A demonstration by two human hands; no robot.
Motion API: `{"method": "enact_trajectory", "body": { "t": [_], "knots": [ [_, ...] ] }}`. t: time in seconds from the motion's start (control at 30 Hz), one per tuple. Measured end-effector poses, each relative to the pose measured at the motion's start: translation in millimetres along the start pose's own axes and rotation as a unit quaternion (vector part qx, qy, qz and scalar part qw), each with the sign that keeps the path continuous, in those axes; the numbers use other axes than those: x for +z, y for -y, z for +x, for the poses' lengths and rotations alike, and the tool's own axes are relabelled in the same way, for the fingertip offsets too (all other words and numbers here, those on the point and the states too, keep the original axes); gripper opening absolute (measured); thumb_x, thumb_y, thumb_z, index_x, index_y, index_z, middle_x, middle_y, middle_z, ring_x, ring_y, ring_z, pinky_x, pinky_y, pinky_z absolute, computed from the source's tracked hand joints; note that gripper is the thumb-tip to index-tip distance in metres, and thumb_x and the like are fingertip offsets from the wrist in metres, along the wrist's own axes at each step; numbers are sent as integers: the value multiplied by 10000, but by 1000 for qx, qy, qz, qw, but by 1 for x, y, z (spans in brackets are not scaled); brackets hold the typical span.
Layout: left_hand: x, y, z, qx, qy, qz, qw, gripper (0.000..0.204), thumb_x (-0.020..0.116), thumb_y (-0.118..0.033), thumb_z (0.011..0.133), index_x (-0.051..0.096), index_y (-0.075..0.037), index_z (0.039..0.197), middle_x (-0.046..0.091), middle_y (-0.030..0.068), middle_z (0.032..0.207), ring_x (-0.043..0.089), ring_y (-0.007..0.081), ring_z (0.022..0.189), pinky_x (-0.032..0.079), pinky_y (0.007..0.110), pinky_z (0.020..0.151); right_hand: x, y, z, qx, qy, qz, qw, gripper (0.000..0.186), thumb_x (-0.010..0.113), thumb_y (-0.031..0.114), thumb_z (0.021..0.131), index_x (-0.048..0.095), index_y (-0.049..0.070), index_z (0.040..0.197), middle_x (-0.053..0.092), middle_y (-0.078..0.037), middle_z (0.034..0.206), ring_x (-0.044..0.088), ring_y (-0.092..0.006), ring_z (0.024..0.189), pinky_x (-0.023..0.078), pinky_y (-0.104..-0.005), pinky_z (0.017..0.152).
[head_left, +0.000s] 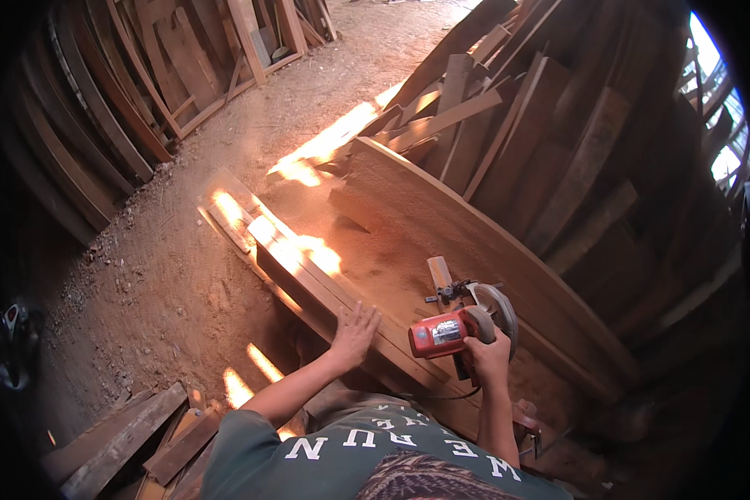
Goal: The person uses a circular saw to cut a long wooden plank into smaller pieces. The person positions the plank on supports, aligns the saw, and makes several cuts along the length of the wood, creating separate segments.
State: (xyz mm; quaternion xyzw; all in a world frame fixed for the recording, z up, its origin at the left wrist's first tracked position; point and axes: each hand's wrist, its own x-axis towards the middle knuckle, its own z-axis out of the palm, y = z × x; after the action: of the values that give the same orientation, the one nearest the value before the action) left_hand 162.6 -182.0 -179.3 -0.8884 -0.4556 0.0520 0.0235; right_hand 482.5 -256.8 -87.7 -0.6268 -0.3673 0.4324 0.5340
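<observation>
A red electric circular saw with a round metal blade guard [458, 325] sits on a long, broad wooden plank [442, 225], near the plank's near end. The right hand [487, 350] has its grip closed around the saw's handle. The left hand [352, 333] lies flat with fingers spread on a stack of thinner wooden boards [308, 275] along the plank's left edge. Leaning timber planks [542, 142] stand beyond, over a sawdust-covered dirt floor [167, 275].

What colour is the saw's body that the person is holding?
The circular saw has a red-orange body with a silvery blade guard, gripped by the right hand; the head view shows it best.
</observation>
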Motion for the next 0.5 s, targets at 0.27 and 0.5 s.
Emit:
{"method": "enact_trajectory", "body": {
  "t": [0.27,0.5],
  "knots": [
    [44,-47,48,49,114,63,990,477,689,-158,888,603,-89,1352,601,95,1349,438,329,1495,133,828,1211,-106,-23,-28,-27,-5,16,999,427,713,1,791,755,-47,1214,753,-55,1027,693,-140,914,552,-298,834],
    [39,-36,-28,84,88,51,991,554,718,-108,837,587,-97,1375,587,97,1343,362,358,1559,141,829,1209,-133,-52,-24,-16,9,56,998,443,726,-11,806,766,-5,1247,766,-56,1072,703,-144,950,558,-300,864]
  ]
}}
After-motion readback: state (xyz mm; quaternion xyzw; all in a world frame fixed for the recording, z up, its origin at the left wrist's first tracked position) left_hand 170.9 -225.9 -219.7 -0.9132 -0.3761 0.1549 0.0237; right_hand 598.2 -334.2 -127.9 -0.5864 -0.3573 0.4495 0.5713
